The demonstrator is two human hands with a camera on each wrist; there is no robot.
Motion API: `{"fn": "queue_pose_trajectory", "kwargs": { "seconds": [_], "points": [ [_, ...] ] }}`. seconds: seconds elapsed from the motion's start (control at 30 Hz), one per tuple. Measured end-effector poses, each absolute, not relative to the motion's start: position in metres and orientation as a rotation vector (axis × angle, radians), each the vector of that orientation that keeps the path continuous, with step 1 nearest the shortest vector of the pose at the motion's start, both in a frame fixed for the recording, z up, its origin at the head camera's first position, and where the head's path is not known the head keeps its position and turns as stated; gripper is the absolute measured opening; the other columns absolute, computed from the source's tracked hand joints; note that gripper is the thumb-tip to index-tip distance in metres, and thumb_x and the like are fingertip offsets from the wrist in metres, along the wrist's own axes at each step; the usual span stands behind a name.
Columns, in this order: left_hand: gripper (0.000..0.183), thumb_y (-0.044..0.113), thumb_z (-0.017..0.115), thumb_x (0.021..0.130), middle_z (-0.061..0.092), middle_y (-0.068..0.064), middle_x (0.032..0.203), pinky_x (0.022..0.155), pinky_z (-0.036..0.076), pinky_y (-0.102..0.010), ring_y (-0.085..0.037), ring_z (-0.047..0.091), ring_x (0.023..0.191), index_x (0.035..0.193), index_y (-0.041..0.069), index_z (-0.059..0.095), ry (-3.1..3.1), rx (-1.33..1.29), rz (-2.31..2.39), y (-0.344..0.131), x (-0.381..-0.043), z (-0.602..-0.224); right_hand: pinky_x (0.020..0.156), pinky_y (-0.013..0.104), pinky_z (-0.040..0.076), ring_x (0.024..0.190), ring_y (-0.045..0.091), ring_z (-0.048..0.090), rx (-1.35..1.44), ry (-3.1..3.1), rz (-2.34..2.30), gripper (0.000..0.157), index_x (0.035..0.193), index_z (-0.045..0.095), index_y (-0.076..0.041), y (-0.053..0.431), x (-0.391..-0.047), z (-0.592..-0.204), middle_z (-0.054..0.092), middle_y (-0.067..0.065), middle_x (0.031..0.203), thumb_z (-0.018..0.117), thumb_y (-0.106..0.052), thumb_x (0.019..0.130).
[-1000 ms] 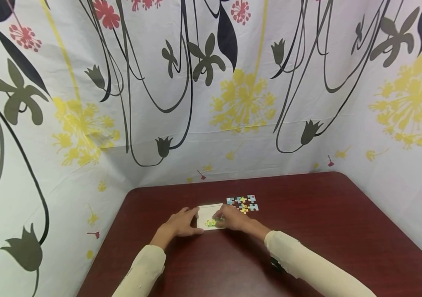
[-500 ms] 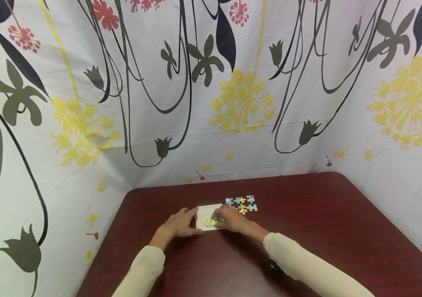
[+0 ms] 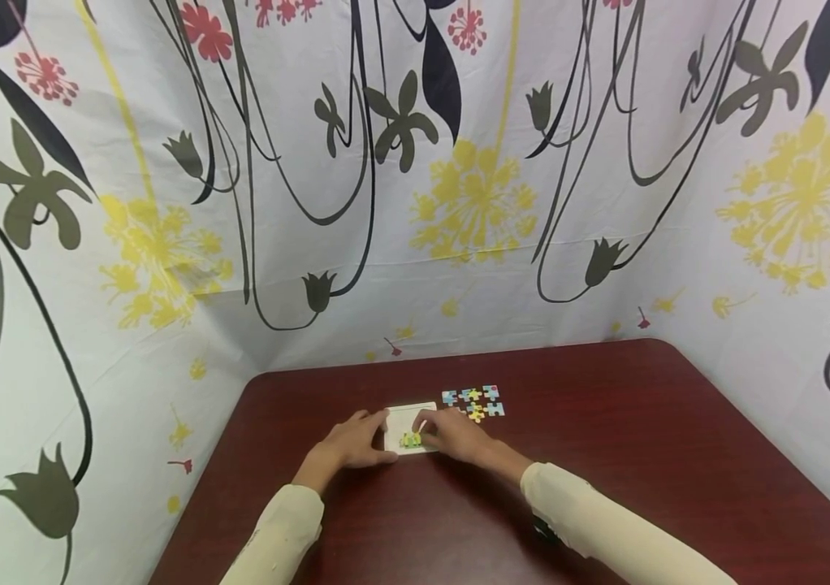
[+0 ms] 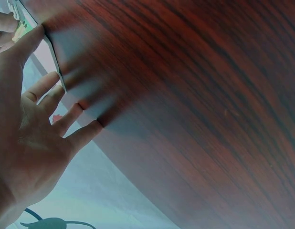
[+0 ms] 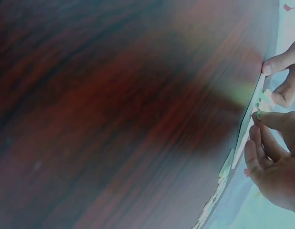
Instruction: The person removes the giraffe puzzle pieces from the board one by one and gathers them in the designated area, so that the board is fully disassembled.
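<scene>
A shallow white puzzle tray (image 3: 399, 420) lies flat on the dark red table, with joined yellow-green jigsaw pieces (image 3: 410, 439) along its near side. My left hand (image 3: 352, 439) holds the tray at its left side, thumb at the near edge and index finger near the far left corner. In the left wrist view its other fingers spread toward the tabletop. Over the tray's right part, my right hand (image 3: 456, 432) pinches a small green jigsaw piece (image 5: 260, 115) between thumb and index finger, right beside the joined pieces. The palm and fingers hide the tray's right side.
Several loose blue and yellow jigsaw pieces (image 3: 491, 409) lie in rows just beyond the right hand. A white floral-printed cloth (image 3: 415, 301) hangs behind and beside the table (image 3: 605, 455). A dark object (image 3: 543, 528) shows under the right sleeve.
The right fingertips have shifted slightly at the joined pieces, and the index finger now arches higher. The left hand and the tray stay in place; the head view drifts a little.
</scene>
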State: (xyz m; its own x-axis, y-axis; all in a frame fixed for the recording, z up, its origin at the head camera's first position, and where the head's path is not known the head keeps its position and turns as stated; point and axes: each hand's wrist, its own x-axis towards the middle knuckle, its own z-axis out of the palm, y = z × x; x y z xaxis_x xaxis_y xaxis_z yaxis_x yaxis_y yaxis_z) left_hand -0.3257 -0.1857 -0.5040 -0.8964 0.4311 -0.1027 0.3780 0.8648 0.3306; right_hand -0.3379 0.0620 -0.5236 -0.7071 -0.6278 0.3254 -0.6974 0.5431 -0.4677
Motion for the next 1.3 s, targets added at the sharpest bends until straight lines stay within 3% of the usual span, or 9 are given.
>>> {"fn": "queue_pose_trajectory", "kwargs": {
  "seconds": [0.7,0.8,0.87,0.97,1.03,1.13,1.3],
  "points": [
    [0.07,0.054,0.077,0.09,0.053,-0.009,0.142,0.1,0.044,-0.06,-0.035,0.045,0.14,0.144,0.018,0.052,2.863,0.632,0.469,-0.184,-0.324,-0.503,0.067,0.025,0.054,0.084,0.016,0.073,1.096,-2.695,0.939,0.013,0.11,0.071,-0.003,0.11,-0.34,-0.507,0.076,0.008,0.095,0.07,0.0,0.097],
    [0.07,0.053,0.077,0.09,0.053,-0.01,0.144,0.102,0.043,-0.062,-0.035,0.044,0.142,0.145,0.017,0.052,2.861,0.629,0.464,-0.184,-0.325,-0.503,0.069,0.032,0.056,0.086,0.016,0.073,1.08,-2.705,0.919,0.014,0.111,0.071,-0.003,0.122,-0.341,-0.504,0.076,0.007,0.097,0.07,0.0,0.098],
    [0.071,0.053,0.077,0.09,0.053,-0.01,0.144,0.103,0.042,-0.062,-0.035,0.043,0.142,0.146,0.017,0.051,2.862,0.624,0.459,-0.185,-0.325,-0.502,0.081,0.042,0.057,0.089,0.017,0.073,1.068,-2.706,0.907,0.013,0.111,0.071,-0.003,0.128,-0.341,-0.502,0.076,0.007,0.099,0.07,0.0,0.098],
    [0.072,0.054,0.076,0.09,0.053,-0.009,0.144,0.104,0.042,-0.062,-0.035,0.043,0.143,0.147,0.017,0.051,2.861,0.623,0.454,-0.186,-0.324,-0.501,0.087,0.05,0.056,0.094,0.02,0.074,1.047,-2.705,0.888,0.013,0.11,0.071,-0.003,0.138,-0.342,-0.5,0.076,0.009,0.104,0.07,0.0,0.097],
    [0.069,0.054,0.075,0.091,0.053,-0.01,0.145,0.104,0.042,-0.062,-0.035,0.044,0.142,0.144,0.018,0.053,2.858,0.622,0.46,-0.186,-0.324,-0.501,0.086,0.046,0.057,0.094,0.022,0.075,1.043,-2.704,0.873,0.014,0.11,0.071,-0.002,0.145,-0.343,-0.499,0.076,0.01,0.104,0.071,0.0,0.097],
    [0.064,0.054,0.074,0.092,0.054,-0.01,0.142,0.102,0.043,-0.062,-0.036,0.044,0.141,0.141,0.018,0.054,2.857,0.631,0.477,-0.186,-0.323,-0.5,0.072,0.034,0.059,0.091,0.025,0.075,1.034,-2.707,0.869,0.015,0.11,0.071,-0.002,0.154,-0.343,-0.498,0.076,0.013,0.103,0.071,0.002,0.096],
    [0.06,0.051,0.074,0.094,0.057,-0.006,0.134,0.102,0.042,-0.064,-0.035,0.046,0.139,0.14,0.017,0.055,2.861,0.639,0.49,-0.183,-0.324,-0.501,0.071,0.03,0.058,0.088,0.023,0.075,0.998,-2.723,0.856,0.013,0.108,0.073,-0.001,0.167,-0.343,-0.499,0.076,0.011,0.099,0.072,0.001,0.095]
  ]
}}
